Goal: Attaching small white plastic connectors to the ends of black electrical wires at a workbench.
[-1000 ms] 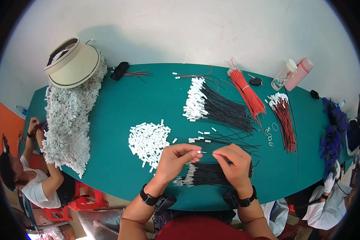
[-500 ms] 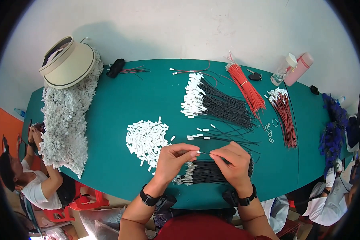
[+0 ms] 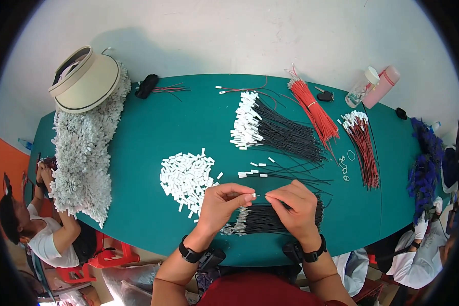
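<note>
Thumb and forefinger of my left hand [image 3: 220, 204] pinch a small white connector housing [image 3: 254, 195]. My right hand [image 3: 297, 208] is closed in a pinch just to its right, fingertips facing the left ones. A thin wire end [image 3: 258, 195] shows in the short gap between them; most of that wire is hidden by my right fingers. Below both hands lies a bundle of black wires [image 3: 268, 219] with bare metal ends on the left. Left of my left hand is a heap of loose white connector housings [image 3: 186, 176].
Farther off lie black wires with white housings [image 3: 285, 127], a banded red wire bundle [image 3: 313, 109] and dark red wires [image 3: 362, 148]. A bottle [image 3: 362, 89] and pink flask [image 3: 382, 86] stand far right. A visor hat [image 3: 86, 84] sits on a white pile [image 3: 84, 163]. People sit at both sides.
My fingertips have shifted only slightly around the housing and wire end, and less of the wire shows in the gap. Everything else on the table stays put.
</note>
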